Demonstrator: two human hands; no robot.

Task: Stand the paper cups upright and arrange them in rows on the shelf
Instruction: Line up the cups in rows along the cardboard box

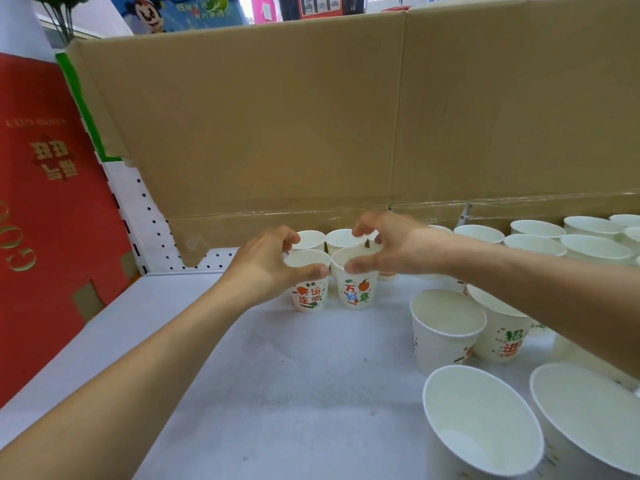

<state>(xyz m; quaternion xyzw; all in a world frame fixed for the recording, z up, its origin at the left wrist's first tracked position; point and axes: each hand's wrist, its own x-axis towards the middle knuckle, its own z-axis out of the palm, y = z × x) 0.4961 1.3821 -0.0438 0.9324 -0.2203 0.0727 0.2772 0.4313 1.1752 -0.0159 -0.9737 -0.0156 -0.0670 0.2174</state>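
Two printed white paper cups stand upright side by side on the white shelf (270,375). My left hand (266,268) grips the rim of the left cup (310,296). My right hand (388,247) grips the rim of the right cup (355,292) with thumb and fingers. Behind them two more upright cups (311,239) (341,237) form a back row against the cardboard. More upright cups stand at the right: a back row (535,230) and several nearer ones (446,327) (481,420).
A tall cardboard sheet (311,133) closes the back of the shelf. A red gift box (45,209) leans at the left beside a white pegboard panel (145,216). A large cup (588,410) sits at the lower right corner.
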